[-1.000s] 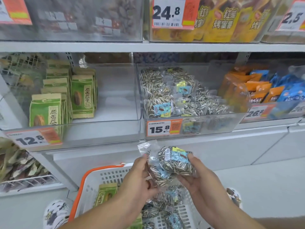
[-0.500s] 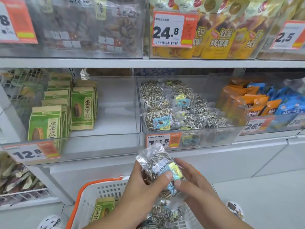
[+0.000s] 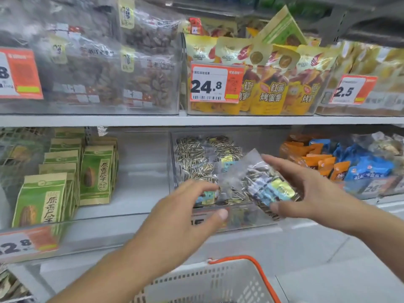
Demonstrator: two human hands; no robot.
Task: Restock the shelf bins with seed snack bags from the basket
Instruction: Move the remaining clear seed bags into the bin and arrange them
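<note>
Green paper seed bags (image 3: pixel 96 174) stand in rows in the clear bin left of the middle bin (image 3: pixel 172 162), our landmark on the lower shelf. That middle bin holds a loose heap of clear packets of striped sunflower seeds. In front of it, slightly to its left, our left hand (image 3: pixel 188 213) reaches forward with the grip relaxed and wide, fingers spread, holding nothing; its fingertips lie near the bag's clear top end, though blur hides whether they touch. Just right of it, our right hand (image 3: pixel 306 191) holds the seed snack bag (image 3: pixel 264 186), a clear packet with a blue and yellow label, thumb beneath and fingers above, tilted over the middle bin's front wall. Right of the middle bin, orange and blue packets (image 3: pixel 349 165) fill the next bin. Below the middle bin, the white basket (image 3: pixel 220 281) with an orange rim sits at the bottom edge, its contents out of view.

We judge the bag is about to go in. Held by one hand only, the slippery film could slide loose and drop to the floor, or catch on the front wall.
</note>
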